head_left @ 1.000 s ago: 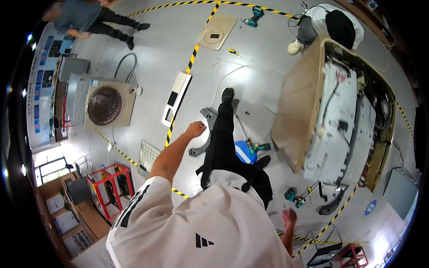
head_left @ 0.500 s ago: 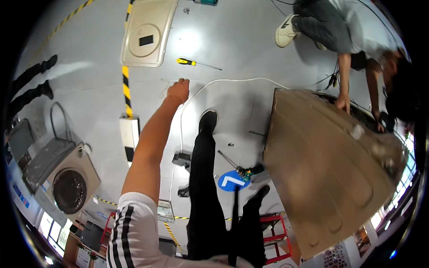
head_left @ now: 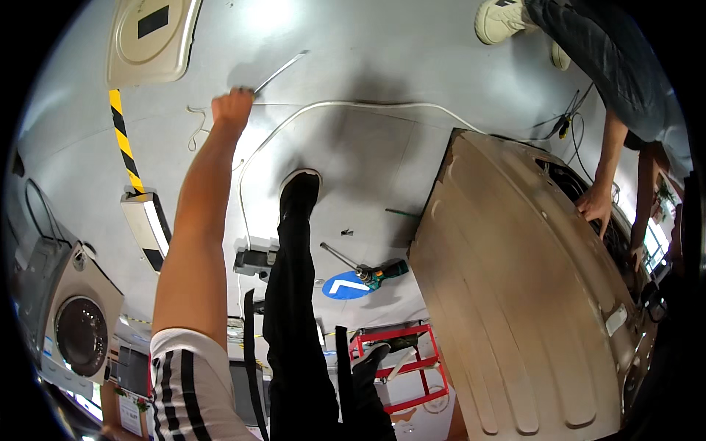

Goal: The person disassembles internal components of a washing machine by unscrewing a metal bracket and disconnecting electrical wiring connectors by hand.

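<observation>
My left hand (head_left: pixel 232 110) reaches forward over the floor, fingers wrapped round a screwdriver (head_left: pixel 278 71), its long metal shaft sticking out forward and right and its handle mostly hidden by the hand. A white cable (head_left: pixel 353 103) curves beside it across the floor. My right hand is out of view. A large beige metal appliance casing (head_left: pixel 500 272) lies at the right; a co-worker's hand (head_left: pixel 597 200) rests at its far opening. A green power drill (head_left: pixel 386 270) with a long attachment lies on a blue floor marker between my feet and the casing.
A beige panel (head_left: pixel 147 44) lies at the upper left, with striped tape (head_left: pixel 123 136) running below it to a white-and-black part (head_left: pixel 143 228). A washing machine (head_left: pixel 81 323) stands far left, a red frame (head_left: pixel 426 360) low centre. The co-worker's leg and shoe (head_left: pixel 496 22) are upper right.
My left hand has swung forward and now grips the screwdriver that lay on the floor. My right hand has left the view. The co-worker has bent down, hands at the casing.
</observation>
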Available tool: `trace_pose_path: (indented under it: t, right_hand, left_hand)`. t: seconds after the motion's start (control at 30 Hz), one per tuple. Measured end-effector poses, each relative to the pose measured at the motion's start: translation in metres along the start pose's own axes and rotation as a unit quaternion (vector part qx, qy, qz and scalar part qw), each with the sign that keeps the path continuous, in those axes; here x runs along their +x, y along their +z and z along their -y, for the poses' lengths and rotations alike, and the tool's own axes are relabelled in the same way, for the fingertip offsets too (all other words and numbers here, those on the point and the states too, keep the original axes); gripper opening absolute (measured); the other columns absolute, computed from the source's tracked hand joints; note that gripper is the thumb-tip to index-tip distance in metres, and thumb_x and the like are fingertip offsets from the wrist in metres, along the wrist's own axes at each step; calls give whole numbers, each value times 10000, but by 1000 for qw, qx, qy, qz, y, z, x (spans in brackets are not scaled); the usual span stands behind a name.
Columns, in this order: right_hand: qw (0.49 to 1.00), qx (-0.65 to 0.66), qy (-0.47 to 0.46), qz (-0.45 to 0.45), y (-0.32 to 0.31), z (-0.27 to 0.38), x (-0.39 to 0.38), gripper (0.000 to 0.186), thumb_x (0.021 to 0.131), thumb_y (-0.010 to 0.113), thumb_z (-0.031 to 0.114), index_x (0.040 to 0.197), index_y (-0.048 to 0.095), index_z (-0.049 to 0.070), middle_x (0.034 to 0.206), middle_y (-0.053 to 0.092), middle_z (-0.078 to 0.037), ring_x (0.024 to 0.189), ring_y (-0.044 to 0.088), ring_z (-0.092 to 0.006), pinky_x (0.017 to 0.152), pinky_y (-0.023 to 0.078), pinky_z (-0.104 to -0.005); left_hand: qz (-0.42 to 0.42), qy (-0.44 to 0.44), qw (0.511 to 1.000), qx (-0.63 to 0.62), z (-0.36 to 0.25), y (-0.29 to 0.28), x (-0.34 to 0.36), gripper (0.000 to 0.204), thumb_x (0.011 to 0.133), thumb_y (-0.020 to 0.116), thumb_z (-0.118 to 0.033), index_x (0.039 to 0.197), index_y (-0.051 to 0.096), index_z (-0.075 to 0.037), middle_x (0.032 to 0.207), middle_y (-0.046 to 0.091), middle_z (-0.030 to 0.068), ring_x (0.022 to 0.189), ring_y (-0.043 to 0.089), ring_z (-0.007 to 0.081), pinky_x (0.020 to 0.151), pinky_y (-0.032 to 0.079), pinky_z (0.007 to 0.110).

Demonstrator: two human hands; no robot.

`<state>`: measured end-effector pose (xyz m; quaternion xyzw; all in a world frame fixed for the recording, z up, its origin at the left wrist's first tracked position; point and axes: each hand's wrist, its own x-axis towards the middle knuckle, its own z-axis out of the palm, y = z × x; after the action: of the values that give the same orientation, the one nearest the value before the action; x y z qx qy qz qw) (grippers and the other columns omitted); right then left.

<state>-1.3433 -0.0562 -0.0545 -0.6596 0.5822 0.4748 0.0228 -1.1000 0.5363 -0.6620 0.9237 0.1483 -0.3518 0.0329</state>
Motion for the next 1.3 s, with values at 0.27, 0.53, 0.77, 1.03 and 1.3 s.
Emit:
trace_pose_path:
  t: [0.27,0.53,0.77,1.03,1.3]
  right_hand:
    - [993,66,-95,38,12,-82,37,348,868,517,383,897,573,41,725,600,-55,587,600,-157,490,464,-281]
    - [957,195,-213,36,89,-285,155,371,868,516,389,845,584,25,697,598,-49,569,593,-141,473,455,-268]
    - [766,556,-323,-7,95,-375,248,318,897,514,257,1036,572,-22,800,637,-91,689,630,-161,570,483,-254]
    - [601,711,-358,68,-13,-474,217,343,908,500,257,1104,543,-21,914,633,-109,806,631,-183,691,483,-260]
    - [422,740,-446,276,-112,-497,185,430,886,533,273,1194,456,-17,1040,583,-125,886,612,-185,718,491,-262]
  left_hand:
    - [282,-51,951,-116,-8,4,-235,575,663,664,-484,1077,529,-107,1023,613,138,983,579,305,818,459,428]
    - [171,88,969,-154,-63,-147,-473,398,693,627,-387,966,600,-97,913,651,115,890,611,310,783,488,399]
    - [273,209,904,-253,-265,-254,-773,255,786,633,-223,969,583,-54,743,603,46,659,546,116,595,452,266]
    - [210,553,757,-280,-527,-231,-995,252,870,569,-220,993,538,-2,852,634,75,662,545,142,604,445,284]
    - [495,405,672,-374,-666,-198,-1082,284,944,423,-272,1132,468,-63,1243,499,80,1086,478,150,939,367,304]
